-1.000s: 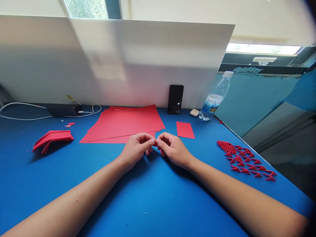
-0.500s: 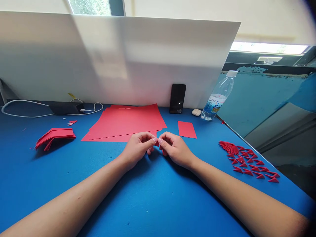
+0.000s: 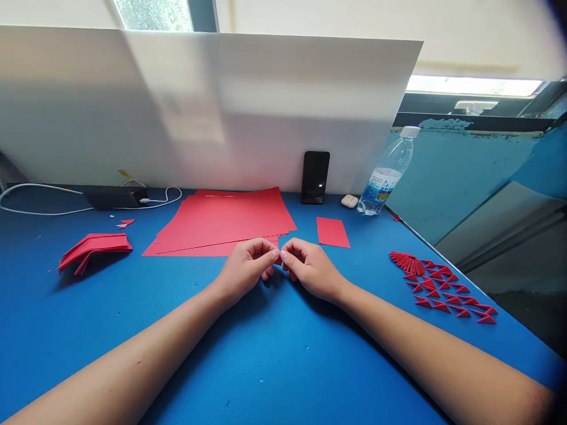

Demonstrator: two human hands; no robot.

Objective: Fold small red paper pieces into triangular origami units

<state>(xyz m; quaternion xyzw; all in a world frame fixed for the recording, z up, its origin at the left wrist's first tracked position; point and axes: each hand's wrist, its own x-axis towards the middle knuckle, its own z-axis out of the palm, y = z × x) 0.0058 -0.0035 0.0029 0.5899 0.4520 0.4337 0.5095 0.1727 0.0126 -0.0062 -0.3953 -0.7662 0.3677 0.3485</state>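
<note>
A small piece of red paper (image 3: 278, 261) is pinched between my two hands, mostly hidden by the fingers. My left hand (image 3: 250, 262) is closed on its left side, thumb on top. From the other side my right hand (image 3: 312, 267) grips it with thumb and forefinger, the two hands' fingertips nearly touching. Just beyond them lie large red paper sheets (image 3: 230, 215) in a loose stack. One small red paper rectangle (image 3: 333, 232) lies flat past my right hand. Several folded red paper triangles (image 3: 443, 289) are laid out in rows at the right.
A bundle of red paper strips (image 3: 95, 248) rests at the left, with scraps (image 3: 126, 223) behind it. Along the white board (image 3: 261, 112) are a black power adapter (image 3: 115, 197) with cable, an upright phone (image 3: 315, 177), a white earbud case (image 3: 349, 201) and a water bottle (image 3: 385, 174).
The view has shifted slightly, so everything on the table sits a little further left. My hands keep their pinch on the small red paper, with hardly any finger movement.
</note>
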